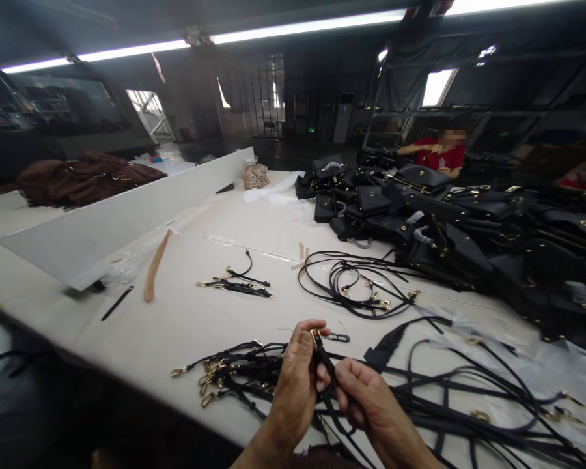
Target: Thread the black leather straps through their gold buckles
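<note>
My left hand and my right hand are held together just above the near edge of the white table. Both pinch one thin black strap that has a gold clasp at its upper end, by my left thumb. Under and around my hands lies a tangle of black straps with gold clasps. More long straps trail off to the right.
A coil of black straps and a small bundle lie mid-table. Black handbags are heaped at the right. A white board, a tan strip and brown bags are on the left. A person in red sits far back.
</note>
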`<act>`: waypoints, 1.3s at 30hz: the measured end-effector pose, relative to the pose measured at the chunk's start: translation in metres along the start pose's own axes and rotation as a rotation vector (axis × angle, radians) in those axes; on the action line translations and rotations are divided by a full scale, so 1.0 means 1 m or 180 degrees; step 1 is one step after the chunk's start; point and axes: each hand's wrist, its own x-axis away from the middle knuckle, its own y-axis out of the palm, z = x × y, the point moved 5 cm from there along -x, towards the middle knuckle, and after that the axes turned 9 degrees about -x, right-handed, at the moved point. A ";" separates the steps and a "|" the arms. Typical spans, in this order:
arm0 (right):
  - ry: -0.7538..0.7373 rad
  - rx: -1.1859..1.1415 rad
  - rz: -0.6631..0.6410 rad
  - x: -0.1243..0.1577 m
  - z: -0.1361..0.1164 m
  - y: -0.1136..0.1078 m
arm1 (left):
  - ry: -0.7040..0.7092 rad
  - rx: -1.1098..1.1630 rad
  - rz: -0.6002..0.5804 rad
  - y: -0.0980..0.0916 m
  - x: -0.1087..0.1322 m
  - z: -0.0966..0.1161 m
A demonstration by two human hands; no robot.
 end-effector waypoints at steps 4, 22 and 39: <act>-0.0024 -0.0195 -0.0024 -0.004 -0.003 0.002 | 0.0072 -0.0149 -0.0105 0.001 -0.001 -0.006; -0.0054 -0.0870 0.0196 -0.011 0.003 0.007 | 0.0133 -0.0194 -0.0063 -0.013 -0.017 -0.008; 0.0160 -0.0733 0.0278 -0.019 0.017 -0.019 | 0.0368 -0.2936 -0.0889 -0.028 -0.036 -0.031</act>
